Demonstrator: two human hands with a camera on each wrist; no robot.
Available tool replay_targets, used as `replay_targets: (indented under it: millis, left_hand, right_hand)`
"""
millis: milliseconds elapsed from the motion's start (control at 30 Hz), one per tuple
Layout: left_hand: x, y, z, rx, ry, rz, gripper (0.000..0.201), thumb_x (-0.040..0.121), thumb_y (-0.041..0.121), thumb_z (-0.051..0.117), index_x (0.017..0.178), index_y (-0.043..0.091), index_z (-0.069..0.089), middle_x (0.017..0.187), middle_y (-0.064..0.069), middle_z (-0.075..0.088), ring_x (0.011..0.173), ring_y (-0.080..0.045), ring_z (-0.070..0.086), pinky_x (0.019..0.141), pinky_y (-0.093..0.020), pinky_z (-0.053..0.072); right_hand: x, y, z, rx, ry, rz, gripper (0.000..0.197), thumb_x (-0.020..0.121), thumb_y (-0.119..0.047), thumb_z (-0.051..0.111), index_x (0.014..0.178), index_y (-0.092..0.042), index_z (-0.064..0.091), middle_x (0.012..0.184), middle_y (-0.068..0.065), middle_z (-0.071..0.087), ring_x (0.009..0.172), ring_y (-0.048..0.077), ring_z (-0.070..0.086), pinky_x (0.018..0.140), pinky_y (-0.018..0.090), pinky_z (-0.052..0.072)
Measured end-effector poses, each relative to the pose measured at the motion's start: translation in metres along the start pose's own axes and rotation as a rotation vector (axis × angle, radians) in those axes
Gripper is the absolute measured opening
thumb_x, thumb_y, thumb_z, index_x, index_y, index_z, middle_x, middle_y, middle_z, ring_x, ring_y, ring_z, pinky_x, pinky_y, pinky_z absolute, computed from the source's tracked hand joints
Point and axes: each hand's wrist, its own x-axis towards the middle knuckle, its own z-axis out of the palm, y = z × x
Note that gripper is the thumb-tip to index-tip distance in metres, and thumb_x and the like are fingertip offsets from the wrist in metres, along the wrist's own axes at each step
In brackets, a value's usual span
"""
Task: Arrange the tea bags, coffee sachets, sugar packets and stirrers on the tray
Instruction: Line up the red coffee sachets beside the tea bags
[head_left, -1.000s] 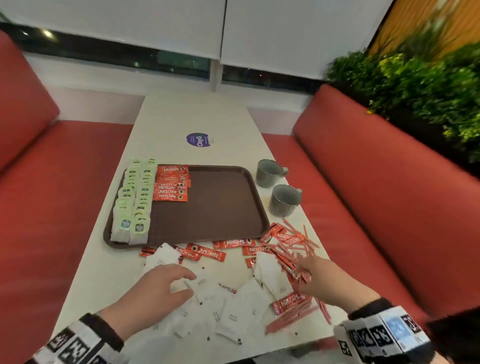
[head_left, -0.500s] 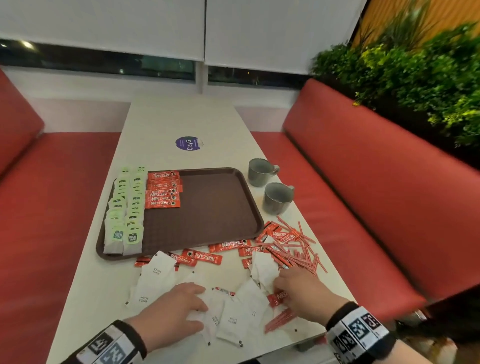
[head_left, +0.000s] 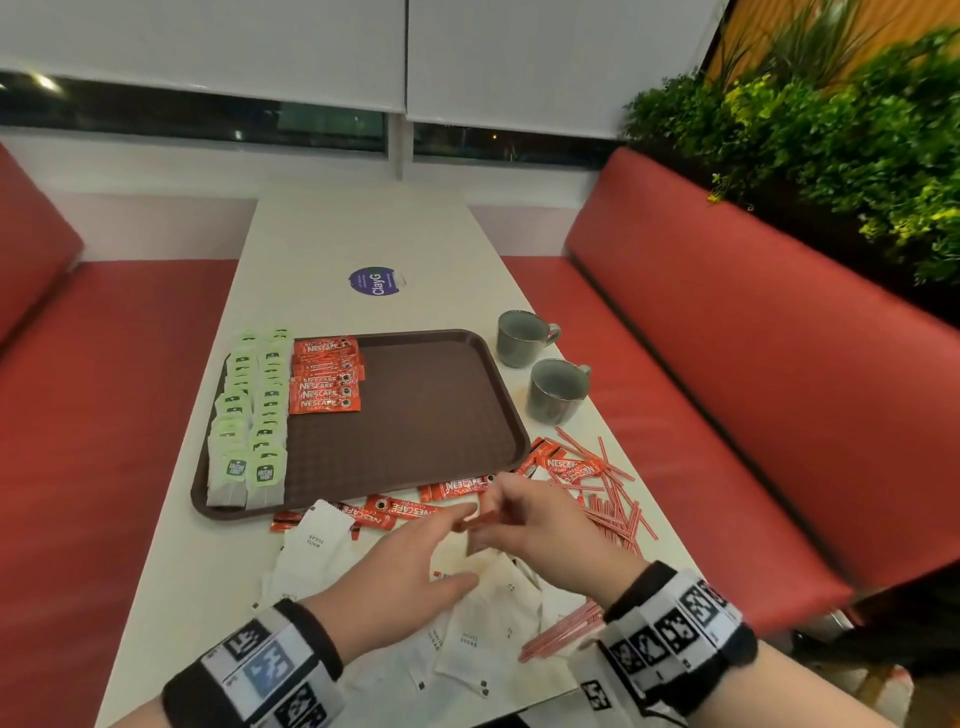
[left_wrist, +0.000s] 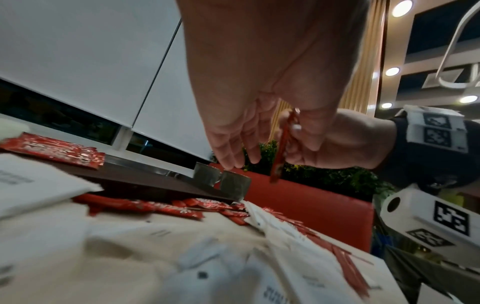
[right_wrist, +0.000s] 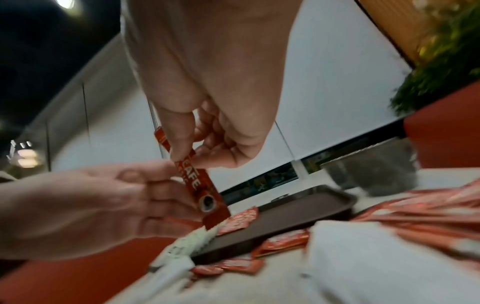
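A brown tray (head_left: 415, 415) holds two columns of green-tagged tea bags (head_left: 249, 415) along its left side. Beside them lies a stack of red coffee sachets (head_left: 324, 376). My right hand (head_left: 498, 512) pinches one red coffee sachet (right_wrist: 197, 185) between thumb and fingers, lifted just in front of the tray's near edge. My left hand (head_left: 452, 545) hovers beside it with straight fingers close to that sachet (left_wrist: 281, 148); contact is unclear. Loose coffee sachets (head_left: 400, 512) line the tray's front. White sugar packets (head_left: 311, 545) lie under my hands, and red stirrers (head_left: 613, 499) are scattered to the right.
Two grey cups (head_left: 556, 389) stand right of the tray near the table edge. A purple round sticker (head_left: 376, 281) is on the table beyond the tray. Red benches (head_left: 727, 389) flank the table, with plants (head_left: 831, 130) behind the right one.
My right hand took a coffee sachet from the pile at the right and raised it toward the middle. My left hand lifted off the sugar packets and came up beside it.
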Motion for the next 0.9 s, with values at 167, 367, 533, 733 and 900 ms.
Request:
replay_targets:
  millis: [167,367,533,733,900]
  left_hand:
    - [0.008,-0.006,-0.003,-0.255,0.061,-0.176,0.022,0.097,0.016,0.041,0.099,0.036,0.048,0.073,0.005,0.059,0.06,-0.002,0.055,0.062,-0.021,0.049]
    - [0.001,-0.034,-0.007,-0.234,0.083,-0.401,0.018,0.1,0.031,0.038,0.111,0.029,0.052,0.075,0.004,0.057,0.059,-0.01,0.05,0.055,-0.02,0.044]
    - [0.014,-0.043,-0.014,0.058,0.158,-0.299,0.021,0.101,0.022,0.036,0.1,0.026,0.057,0.101,0.009,0.058,0.089,-0.006,0.054,0.072,-0.016,0.041]
    - [0.028,-0.051,-0.027,-0.06,0.242,-0.358,0.027,0.1,0.031,0.041,0.08,0.017,0.054,0.075,0.005,0.059,0.069,-0.01,0.053,0.056,-0.02,0.035]
    - [0.002,-0.059,-0.038,-0.199,0.332,-0.43,0.029,0.097,0.035,0.046,0.075,0.018,0.053,0.07,0.005,0.056,0.063,-0.009,0.048,0.057,-0.023,0.035]
  right_hand:
    - [0.032,0.0,0.018,-0.079,-0.113,-0.011,0.018,0.082,-0.009,0.07,0.094,-0.021,0.064,0.094,0.006,0.068,0.087,0.019,0.063,0.084,0.034,0.052]
    - [0.068,0.036,0.013,-1.064,-0.074,0.189,0.03,0.092,-0.024,0.046,0.121,-0.019,0.05,0.116,0.004,0.053,0.111,0.028,0.052,0.095,0.041,0.04]
    - [0.067,0.043,0.02,-1.057,-0.108,0.123,0.035,0.089,-0.033,0.05,0.123,-0.025,0.048,0.118,-0.002,0.053,0.114,0.023,0.048,0.101,0.042,0.033]
    - [0.077,0.035,0.047,-1.169,-0.18,-0.036,0.047,0.089,-0.051,0.046,0.124,-0.021,0.051,0.118,0.001,0.054,0.112,0.025,0.047,0.097,0.044,0.029]
    - [0.083,0.027,0.065,-1.274,-0.284,-0.083,0.036,0.097,-0.036,0.045,0.125,-0.014,0.05,0.12,0.007,0.051,0.112,0.028,0.046,0.096,0.044,0.032]
